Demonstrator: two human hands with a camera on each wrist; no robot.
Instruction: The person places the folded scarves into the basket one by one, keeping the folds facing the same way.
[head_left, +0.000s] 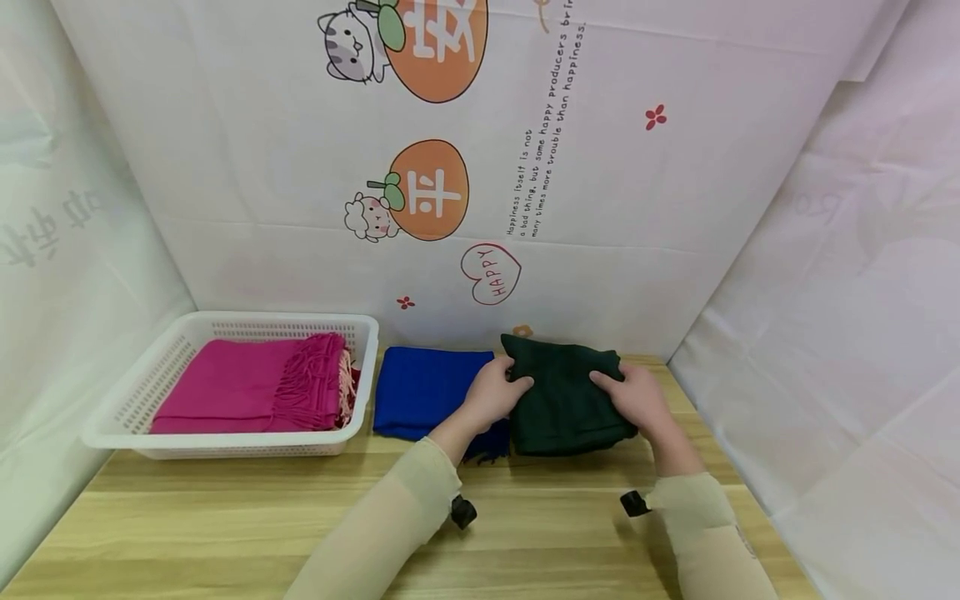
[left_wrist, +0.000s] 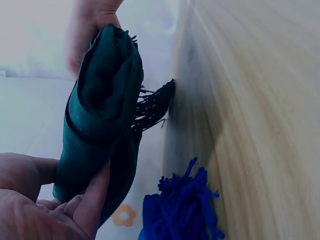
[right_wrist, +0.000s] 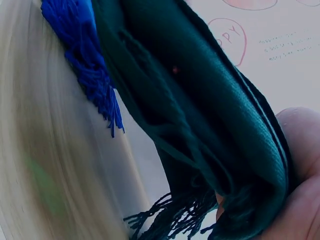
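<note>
A folded dark green scarf [head_left: 570,400] is held between my two hands at the back right of the table, its layers seen edge-on in the left wrist view. My left hand [head_left: 495,390] grips its left side, thumb on top and fingers beneath. On the opposite side my right hand [head_left: 636,396] pinches it the same way. Dark fringe [left_wrist: 156,106] hangs from the scarf down toward the tabletop. Just left of it lies a folded blue scarf [head_left: 431,387], partly covered by my left hand; its blue fringe [right_wrist: 95,70] shows in the right wrist view.
A white plastic basket [head_left: 240,442] stands at the back left. Inside lies a folded magenta scarf [head_left: 232,383] with fringe, over pale pink and red fringe. White printed cloth [head_left: 600,183] walls off the wooden table [head_left: 225,525] at the back and sides.
</note>
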